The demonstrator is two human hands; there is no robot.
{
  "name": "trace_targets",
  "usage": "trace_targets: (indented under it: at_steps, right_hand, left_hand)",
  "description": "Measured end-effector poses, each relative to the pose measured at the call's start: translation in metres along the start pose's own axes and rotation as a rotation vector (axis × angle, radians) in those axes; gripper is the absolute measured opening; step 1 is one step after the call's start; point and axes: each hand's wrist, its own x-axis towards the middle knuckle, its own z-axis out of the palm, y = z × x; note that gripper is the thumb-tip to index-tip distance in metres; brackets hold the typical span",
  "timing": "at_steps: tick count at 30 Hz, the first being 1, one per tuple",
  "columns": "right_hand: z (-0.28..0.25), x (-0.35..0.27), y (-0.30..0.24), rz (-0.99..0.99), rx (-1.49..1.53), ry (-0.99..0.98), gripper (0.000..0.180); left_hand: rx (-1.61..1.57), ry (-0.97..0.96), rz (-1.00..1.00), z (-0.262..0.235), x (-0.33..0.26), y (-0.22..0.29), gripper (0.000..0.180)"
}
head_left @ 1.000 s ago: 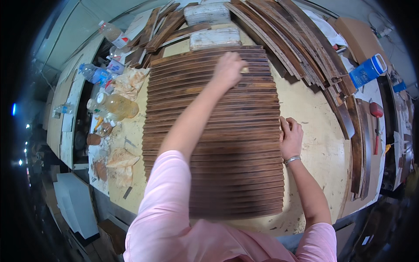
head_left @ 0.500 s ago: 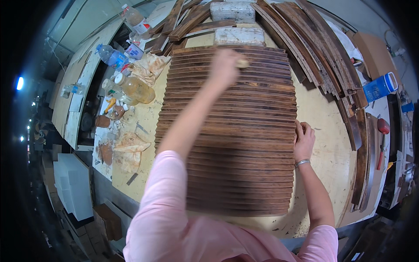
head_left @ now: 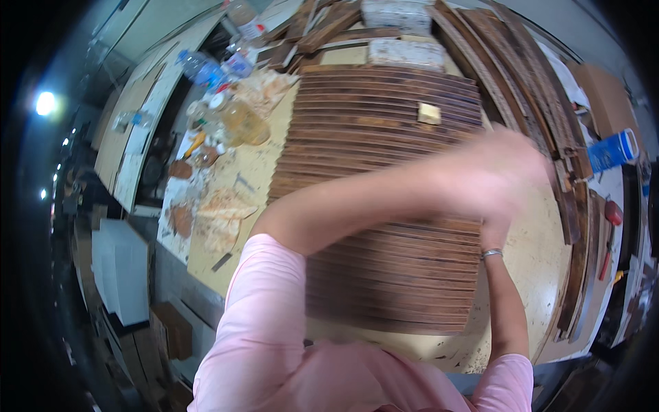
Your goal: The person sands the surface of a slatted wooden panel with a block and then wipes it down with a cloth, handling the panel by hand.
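A broad stack of dark brown wooden slats (head_left: 374, 147) lies side by side on the pale tabletop. My left arm reaches across it to the right, and my left hand (head_left: 504, 172) is over the right edge, its fingers smeared by motion. Beneath it, my right hand (head_left: 495, 232) is mostly hidden at the slats' right edge; only the back of it near the bracelet shows. Whether its fingers are closed cannot be seen. On the far right part of the slats rests a small pale yellow block (head_left: 429, 114), apart from both hands.
Bottles, among them a jar of yellowish liquid (head_left: 241, 123), and stained cloths (head_left: 220, 216) crowd the left side. Long dark boards (head_left: 504, 69) lie at the far right, near a blue container (head_left: 611, 152) and a red-headed mallet (head_left: 612, 214). A whitish wrapped block (head_left: 406, 53) sits behind the slats.
My left hand has let go of the pale block, leaving it on the slats, and has swung right and nearer, over my right hand. The whole view has shifted slightly.
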Motion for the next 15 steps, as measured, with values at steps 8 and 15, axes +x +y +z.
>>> trace_targets:
  at_steps: [8,15]
  right_hand:
    - [0.016,-0.004,0.012,-0.063,0.007,0.042,0.060]
    - [0.000,0.002,-0.009,-0.037,-0.047,0.000,0.055]
  left_hand:
    - [-0.175,-0.275,0.490,-0.032,-0.058,0.102,0.021]
    - [-0.084,-0.166,0.436,-0.025,-0.093,0.094,0.017]
